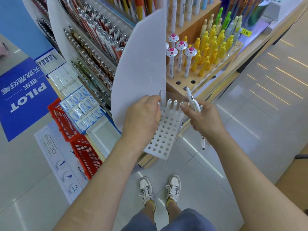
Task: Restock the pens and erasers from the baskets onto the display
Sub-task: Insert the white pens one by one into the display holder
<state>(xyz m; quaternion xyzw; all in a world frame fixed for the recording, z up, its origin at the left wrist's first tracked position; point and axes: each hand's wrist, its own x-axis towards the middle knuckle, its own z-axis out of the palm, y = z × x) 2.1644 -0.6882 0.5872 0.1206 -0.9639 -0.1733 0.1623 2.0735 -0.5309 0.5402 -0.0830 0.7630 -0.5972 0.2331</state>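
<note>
Over pen rack [166,134], left hand [141,115] gripping edge, right hand [204,118] holding pens [192,100]

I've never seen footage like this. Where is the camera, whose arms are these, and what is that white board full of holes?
There is no machine here. A person wears one wide-angle camera on the head, so you look down along their own arms to their shoes. The left hand grips a white holed rack by its edge; three pens stand in its far row. The right hand holds white pens in its fingers. Behind stands a wooden display block with yellow pens. To the left lie boxed erasers, with red baskets beside them.
</note>
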